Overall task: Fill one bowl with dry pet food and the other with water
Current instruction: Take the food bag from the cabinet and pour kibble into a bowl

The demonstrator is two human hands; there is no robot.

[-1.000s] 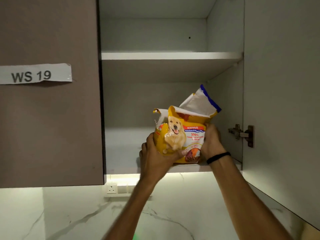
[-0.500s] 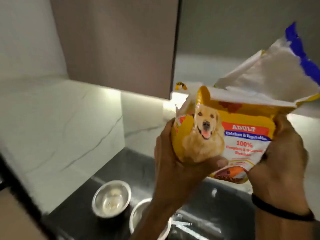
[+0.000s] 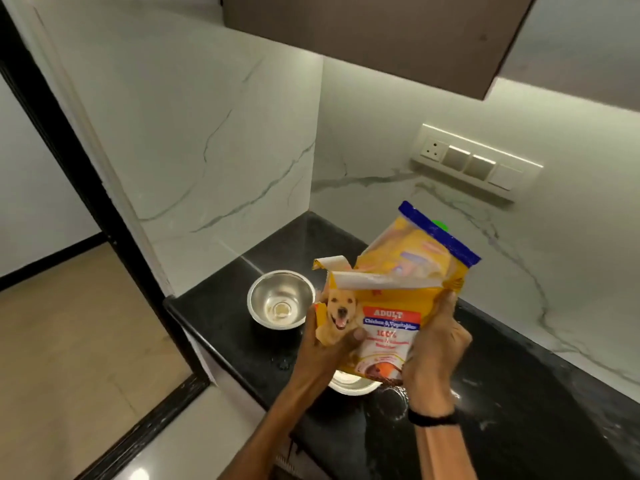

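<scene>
A yellow pet food bag [image 3: 391,306] with a dog picture and a torn-open top is held upright above the black counter [image 3: 519,393]. My left hand [image 3: 325,344] grips its left side and my right hand [image 3: 434,344] grips its right side. An empty steel bowl [image 3: 280,299] stands on the counter just left of the bag. A second steel bowl [image 3: 349,384] sits under the bag and my hands, with only its near rim showing.
White marble walls enclose the counter's far left corner. A switch and socket panel [image 3: 474,161] is on the back wall. A brown upper cabinet [image 3: 363,39] hangs overhead. The counter edge drops to a tiled floor [image 3: 79,341] on the left.
The bag has come out of the upper cabinet and down over the counter, both hands still on it. My view has swung down from the cabinet to the counter and bowls.
</scene>
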